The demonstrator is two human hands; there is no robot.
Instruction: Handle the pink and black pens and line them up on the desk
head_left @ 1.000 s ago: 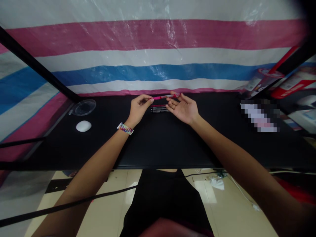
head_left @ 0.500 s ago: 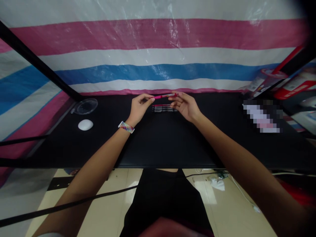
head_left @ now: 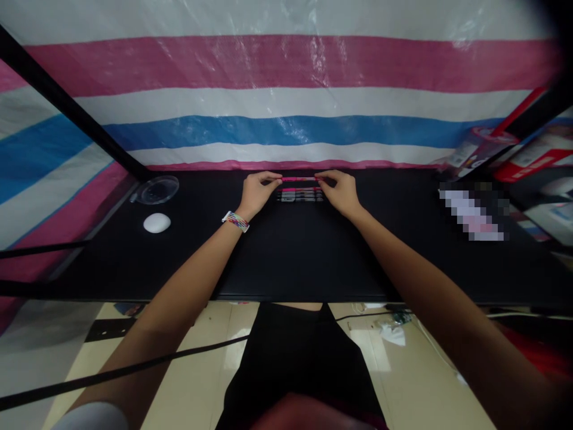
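A pink pen (head_left: 299,178) is held level between both hands at the far side of the black table (head_left: 286,251). My left hand (head_left: 256,192), with a striped band on its wrist, pinches the pen's left end. My right hand (head_left: 339,190) pinches its right end. Just below the held pen, several more pens (head_left: 299,195) lie side by side in a row on the table, between the two hands.
A clear round lid (head_left: 157,188) and a white oval object (head_left: 156,223) sit at the table's left. Red and white boxes (head_left: 532,158) stand at the right. A striped plastic sheet (head_left: 286,101) hangs behind. A black frame bar (head_left: 71,113) slants at left.
The right hand turned from palm-up and open to a pinch on the pen's right end. The pen came down from a tilt to level, just above the row of pens.
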